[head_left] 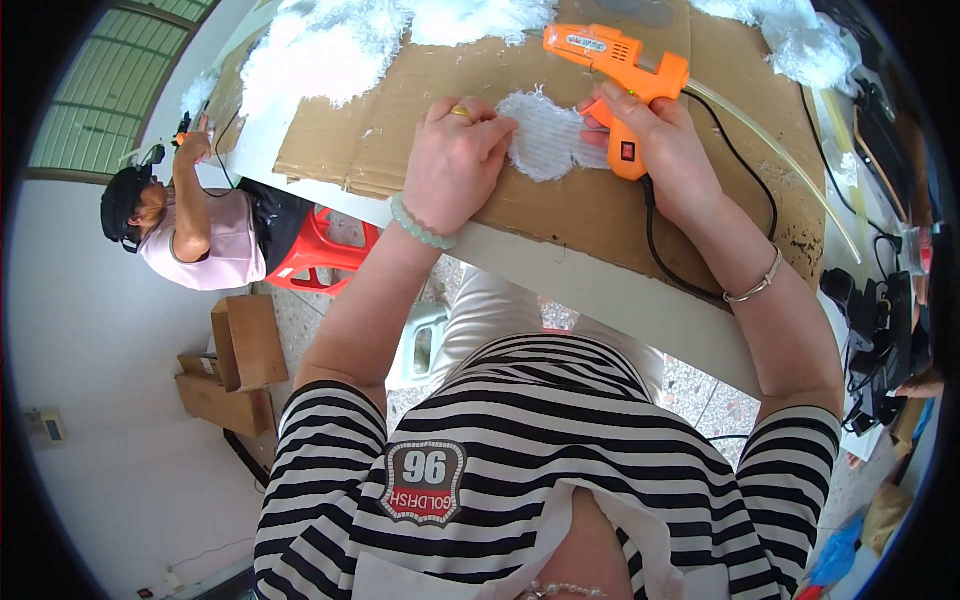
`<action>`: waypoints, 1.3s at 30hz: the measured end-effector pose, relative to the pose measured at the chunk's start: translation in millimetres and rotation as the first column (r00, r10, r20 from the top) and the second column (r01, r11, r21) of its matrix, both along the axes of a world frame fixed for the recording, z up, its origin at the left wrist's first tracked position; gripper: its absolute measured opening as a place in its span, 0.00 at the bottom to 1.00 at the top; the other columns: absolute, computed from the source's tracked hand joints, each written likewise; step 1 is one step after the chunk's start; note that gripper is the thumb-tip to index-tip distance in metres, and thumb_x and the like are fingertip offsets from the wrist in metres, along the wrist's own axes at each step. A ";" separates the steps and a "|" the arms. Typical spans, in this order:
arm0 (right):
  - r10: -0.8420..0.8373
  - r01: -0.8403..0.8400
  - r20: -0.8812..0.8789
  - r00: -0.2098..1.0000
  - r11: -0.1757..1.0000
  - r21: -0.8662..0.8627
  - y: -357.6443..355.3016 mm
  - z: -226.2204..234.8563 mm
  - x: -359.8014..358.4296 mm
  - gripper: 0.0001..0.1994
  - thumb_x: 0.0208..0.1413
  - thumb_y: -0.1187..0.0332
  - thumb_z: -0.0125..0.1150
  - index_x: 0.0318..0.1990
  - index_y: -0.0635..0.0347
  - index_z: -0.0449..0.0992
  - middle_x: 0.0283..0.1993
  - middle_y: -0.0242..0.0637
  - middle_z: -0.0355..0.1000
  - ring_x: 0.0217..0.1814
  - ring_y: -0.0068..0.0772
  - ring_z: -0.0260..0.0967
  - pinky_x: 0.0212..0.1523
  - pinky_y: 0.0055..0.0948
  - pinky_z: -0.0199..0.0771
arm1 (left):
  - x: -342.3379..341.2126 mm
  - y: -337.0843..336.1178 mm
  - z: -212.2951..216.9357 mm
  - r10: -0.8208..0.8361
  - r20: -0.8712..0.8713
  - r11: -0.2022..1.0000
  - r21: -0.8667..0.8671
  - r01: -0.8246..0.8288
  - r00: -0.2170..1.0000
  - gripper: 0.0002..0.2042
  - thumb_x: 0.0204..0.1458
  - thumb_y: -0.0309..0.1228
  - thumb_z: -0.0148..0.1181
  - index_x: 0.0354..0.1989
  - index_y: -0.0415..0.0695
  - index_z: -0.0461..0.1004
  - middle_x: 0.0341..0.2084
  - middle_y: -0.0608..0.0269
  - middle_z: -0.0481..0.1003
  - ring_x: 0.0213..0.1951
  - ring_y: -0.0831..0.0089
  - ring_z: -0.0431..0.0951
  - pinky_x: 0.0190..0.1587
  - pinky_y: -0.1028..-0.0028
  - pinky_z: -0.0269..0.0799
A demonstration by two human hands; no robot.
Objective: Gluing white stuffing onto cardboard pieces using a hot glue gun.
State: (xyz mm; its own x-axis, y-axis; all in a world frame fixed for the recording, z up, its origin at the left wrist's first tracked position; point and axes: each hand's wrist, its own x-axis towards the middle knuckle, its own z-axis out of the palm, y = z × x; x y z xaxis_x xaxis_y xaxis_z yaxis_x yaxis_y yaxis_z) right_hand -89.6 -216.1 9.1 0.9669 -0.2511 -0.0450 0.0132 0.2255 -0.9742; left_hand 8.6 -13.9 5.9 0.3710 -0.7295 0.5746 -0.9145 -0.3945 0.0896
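An orange hot glue gun (630, 85) is gripped in my right hand (672, 150), its nozzle pointing to the upper left. A long translucent glue stick (775, 140) runs out of its back end, and a black cord leaves the bottom of the handle. Below the gun a white ribbed piece with ragged, fuzzy edges (545, 135) lies on brown cardboard (380, 140). My left hand (458, 160) is closed, with thumb and forefinger pinching the left edge of that piece. The right end of the piece reaches my right fingers; whether they touch it is partly hidden.
Heaps of white fluffy material (320, 50) cover the table's far left, with another pile (815, 45) at the far right. Black cables and devices (880, 330) crowd the right side. To the left another person (195, 220) sits on a red stool (325, 255); cardboard boxes (240, 350) stand on the floor.
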 end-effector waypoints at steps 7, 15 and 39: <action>0.011 -0.011 -0.028 1.000 1.000 0.003 -2.8 -0.8 1.7 0.16 0.59 0.59 0.52 0.46 0.63 0.70 0.40 0.33 0.72 0.40 0.25 0.69 0.44 0.27 0.71 | 9.7 -0.6 7.1 -0.063 -0.262 0.981 -0.196 0.011 0.963 0.09 0.39 0.23 0.62 0.32 0.43 0.76 0.23 0.60 0.75 0.27 0.62 0.74 0.40 0.66 0.68; 0.022 -0.021 -0.050 0.998 1.000 0.012 -1.4 2.2 1.2 0.15 0.59 0.59 0.52 0.46 0.62 0.70 0.40 0.34 0.72 0.40 0.25 0.69 0.44 0.27 0.71 | 25.5 -6.0 6.8 -0.035 -0.215 0.998 -0.059 0.023 0.976 0.06 0.41 0.21 0.61 0.29 0.41 0.77 0.26 0.61 0.76 0.32 0.65 0.74 0.38 0.71 0.69; 0.000 0.003 -0.025 1.000 0.996 0.093 -0.5 2.4 0.7 0.16 0.59 0.59 0.52 0.47 0.62 0.69 0.41 0.35 0.72 0.39 0.27 0.70 0.43 0.27 0.72 | 24.6 -12.1 17.7 -0.063 -0.307 0.994 0.063 0.086 0.950 0.01 0.38 0.25 0.60 0.21 0.43 0.76 0.20 0.61 0.74 0.28 0.60 0.74 0.43 0.65 0.69</action>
